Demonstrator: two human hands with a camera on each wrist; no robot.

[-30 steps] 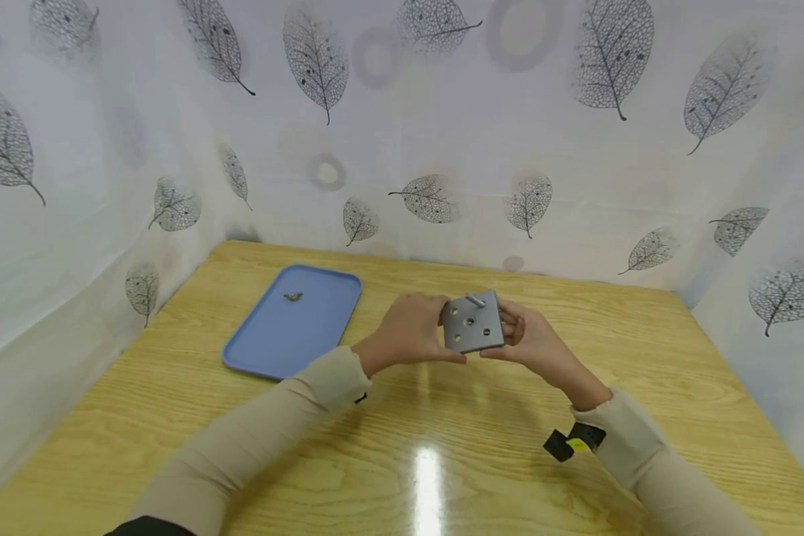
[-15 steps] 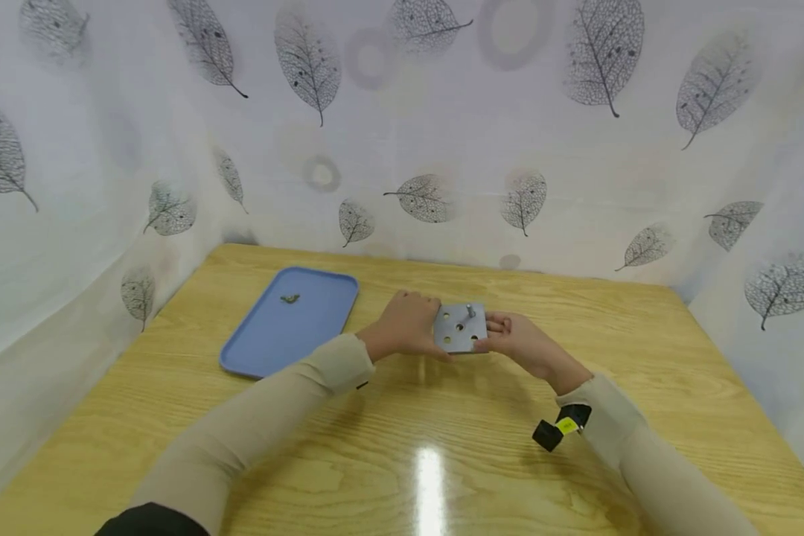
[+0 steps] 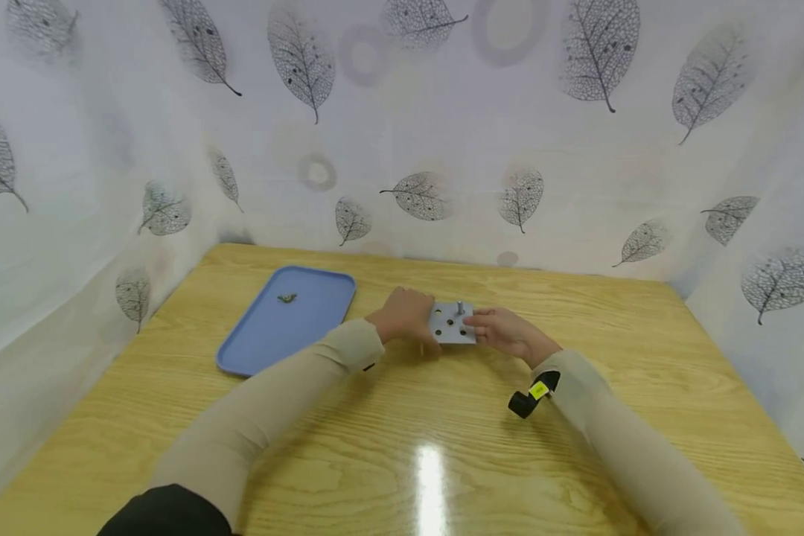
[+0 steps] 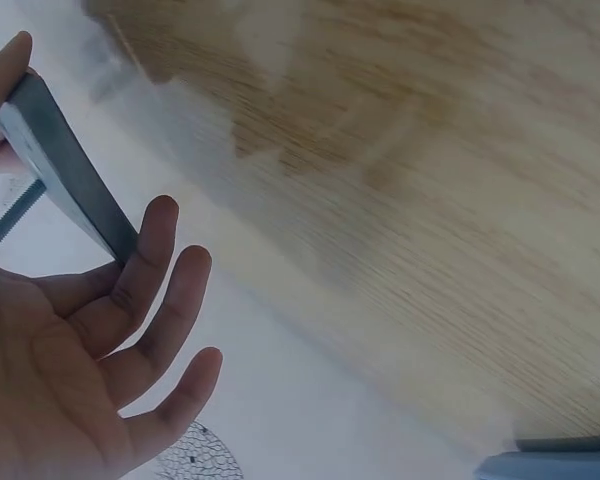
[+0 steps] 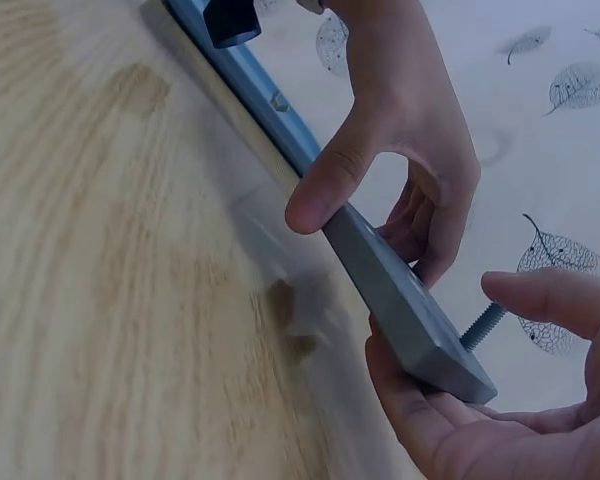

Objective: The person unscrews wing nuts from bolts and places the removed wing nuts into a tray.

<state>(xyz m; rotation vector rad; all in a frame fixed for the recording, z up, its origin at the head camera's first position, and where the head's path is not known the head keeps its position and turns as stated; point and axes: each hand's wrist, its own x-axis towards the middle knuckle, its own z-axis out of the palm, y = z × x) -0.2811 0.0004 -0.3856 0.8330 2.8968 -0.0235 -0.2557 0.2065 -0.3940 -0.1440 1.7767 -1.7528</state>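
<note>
A square grey metal plate [image 3: 450, 337] with several round holes is held above the table. A threaded bolt [image 3: 460, 307] sticks up through it near the far right corner. My left hand [image 3: 405, 313] grips the plate's left edge between thumb and fingers; its other fingers spread away in the left wrist view. At the plate's right end, my right hand [image 3: 505, 331] has fingers underneath and its thumb above, close to the bolt's tip in the right wrist view. Whether that thumb touches the bolt, I cannot tell. The plate's underside and the bolt's head are hidden.
A blue tray [image 3: 275, 350] lies on the wooden table [image 3: 348, 476] to the left of my hands. On it is a small brass-coloured piece [image 3: 286, 298] that looks like a wing nut. A leaf-printed curtain [image 3: 402, 112] stands behind the table.
The plate has moved slightly left and tipped flatter, so the bolt now points more upward. My right hand has shifted left, its thumb moving from the plate's front edge to over its top.
</note>
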